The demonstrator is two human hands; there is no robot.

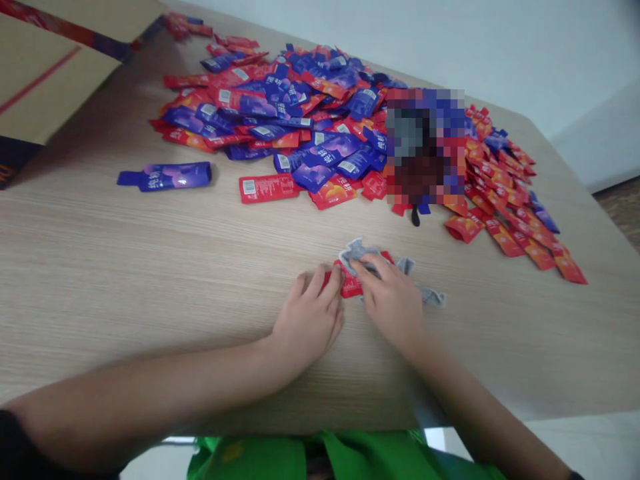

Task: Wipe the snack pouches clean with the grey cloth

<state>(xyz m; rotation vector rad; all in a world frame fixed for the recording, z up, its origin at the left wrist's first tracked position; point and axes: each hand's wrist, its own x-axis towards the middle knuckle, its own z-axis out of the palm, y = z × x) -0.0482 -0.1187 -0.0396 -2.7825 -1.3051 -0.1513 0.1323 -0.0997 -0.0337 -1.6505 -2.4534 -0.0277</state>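
Centrally, the left hand (pixel 309 320) presses a red packet (pixel 351 287) to the desk (pixel 200 280), grip unclear; the right hand (pixel 399 303) grips a grey cloth (pixel 356 249) over it.

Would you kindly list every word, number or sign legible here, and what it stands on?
"纯": lone purple packet; the character beside it is too blurred.
Too small: print by the barcode on the red packet at the pile's front edge.
Too blurred: print on the red packet under the grey cloth.
Cut off: orange marking, cardboard box.
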